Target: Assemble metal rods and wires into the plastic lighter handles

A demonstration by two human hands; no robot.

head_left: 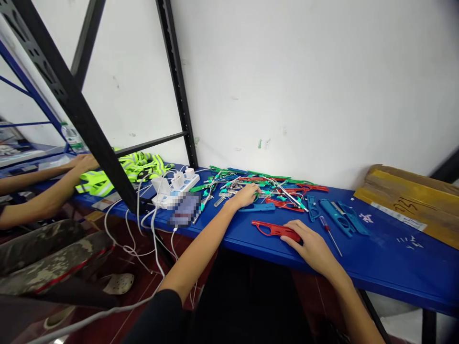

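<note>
My right hand [307, 242] is closed round the right end of a red lighter casing [268, 230], which lies near the table's front edge with its loop pointing left. Reaching into a pile of lighter parts [283, 185] is my left hand [245, 197], its fingers curled together; what they hold is too small to make out. Green and red casings, thin metal tubes and green pieces make up the pile. A blue casing [263, 207] lies just in front of that hand. More blue casings [337, 217] and a screwdriver [330, 234] are to the right.
At left stand a power strip [177, 188] with white plugs and trailing cables, and a black rack post [103, 157]. Beyond it a person's hands [84, 163] are beside yellow reflective straps [143, 167]. A cardboard box [409, 203] sits on the blue table [380, 258].
</note>
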